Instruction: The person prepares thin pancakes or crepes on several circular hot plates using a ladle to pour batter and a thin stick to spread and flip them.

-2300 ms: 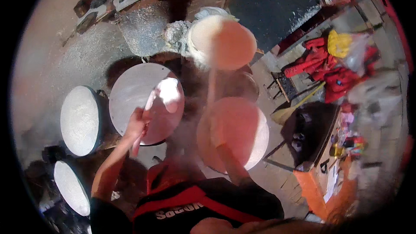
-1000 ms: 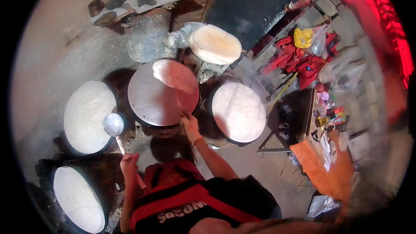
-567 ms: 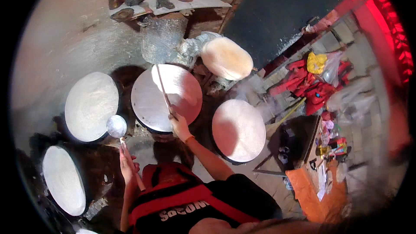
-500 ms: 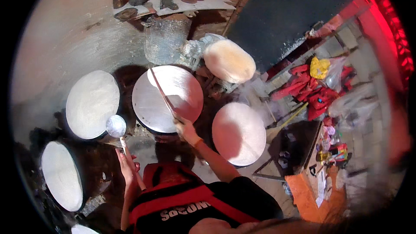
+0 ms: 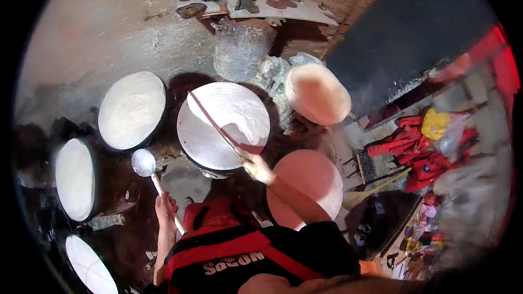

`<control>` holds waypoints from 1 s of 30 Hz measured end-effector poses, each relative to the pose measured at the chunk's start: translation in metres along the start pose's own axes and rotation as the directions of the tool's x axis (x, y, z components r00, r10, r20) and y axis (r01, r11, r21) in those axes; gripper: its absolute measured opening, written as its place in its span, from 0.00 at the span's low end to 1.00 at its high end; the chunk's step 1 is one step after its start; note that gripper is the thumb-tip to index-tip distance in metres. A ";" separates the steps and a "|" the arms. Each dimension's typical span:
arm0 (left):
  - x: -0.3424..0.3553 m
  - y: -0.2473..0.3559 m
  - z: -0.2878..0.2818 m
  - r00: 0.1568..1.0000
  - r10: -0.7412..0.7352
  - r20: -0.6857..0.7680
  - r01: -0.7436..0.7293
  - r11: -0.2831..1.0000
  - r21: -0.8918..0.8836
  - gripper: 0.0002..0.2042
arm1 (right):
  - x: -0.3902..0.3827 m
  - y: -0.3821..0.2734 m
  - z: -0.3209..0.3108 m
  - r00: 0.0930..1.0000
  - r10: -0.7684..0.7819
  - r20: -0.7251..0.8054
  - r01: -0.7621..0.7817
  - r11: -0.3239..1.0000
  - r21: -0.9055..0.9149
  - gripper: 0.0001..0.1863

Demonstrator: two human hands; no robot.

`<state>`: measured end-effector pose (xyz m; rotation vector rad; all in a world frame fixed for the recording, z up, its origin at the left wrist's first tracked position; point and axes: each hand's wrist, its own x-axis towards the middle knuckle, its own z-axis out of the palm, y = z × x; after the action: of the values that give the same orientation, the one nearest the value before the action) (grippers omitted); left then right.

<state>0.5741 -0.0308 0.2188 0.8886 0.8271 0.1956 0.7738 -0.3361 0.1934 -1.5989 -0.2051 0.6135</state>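
My right hand (image 5: 257,169) is closed round the near end of a long thin wooden stick (image 5: 210,118). The stick lies slantwise across a round metal griddle (image 5: 199,141) in front of me. A wet white layer, like batter, covers its far and right part. My left hand (image 5: 165,207) is closed round the pale handle of a metal ladle (image 5: 144,163). The ladle's round bowl hangs left of this griddle, near a second griddle (image 5: 132,110) covered in a white layer. Under my right forearm lies another round white-covered griddle (image 5: 305,182), partly hidden.
More white-covered round griddles (image 5: 75,179) curve along the left. A thick pale round pile, perhaps flatbreads (image 5: 318,95), sits beyond the middle griddle. Behind it are a ledge (image 5: 321,16) and a dark panel (image 5: 403,32). Red cloth and bags (image 5: 403,141) lie right.
The view has turned, so the surroundings have shifted. The white layer on the middle griddle reaches wider toward the right. Both hands keep hold of the stick and ladle.
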 end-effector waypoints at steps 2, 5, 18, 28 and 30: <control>-0.002 -0.008 -0.002 1.000 0.017 -0.026 -0.018 0.999 -0.037 0.11 | -0.022 -0.007 -0.031 0.988 0.082 0.132 -0.091 0.994 0.064 0.21; -0.011 -0.012 0.002 0.998 0.030 -0.055 -0.032 0.999 -0.035 0.08 | -0.012 -0.018 -0.083 0.986 0.158 0.055 -0.163 0.980 0.116 0.21; -0.080 -0.011 0.018 0.945 -0.148 -0.290 0.111 0.984 -0.141 0.05 | 0.040 -0.061 -0.127 0.899 0.362 0.245 -0.301 0.920 -0.252 0.18; -0.080 0.001 -0.002 0.985 -0.170 -0.024 0.165 0.976 -0.146 0.08 | -0.056 -0.034 -0.099 0.891 0.232 0.391 -0.159 0.965 -0.210 0.22; -0.069 0.007 -0.002 0.975 -0.215 0.052 0.220 0.968 -0.124 0.08 | -0.069 0.001 -0.096 0.981 0.011 0.196 -0.002 0.999 -0.047 0.21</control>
<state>0.5265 -0.0580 0.2619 0.6728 0.8598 0.0383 0.7638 -0.4527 0.2110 -1.5839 -0.3624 0.7770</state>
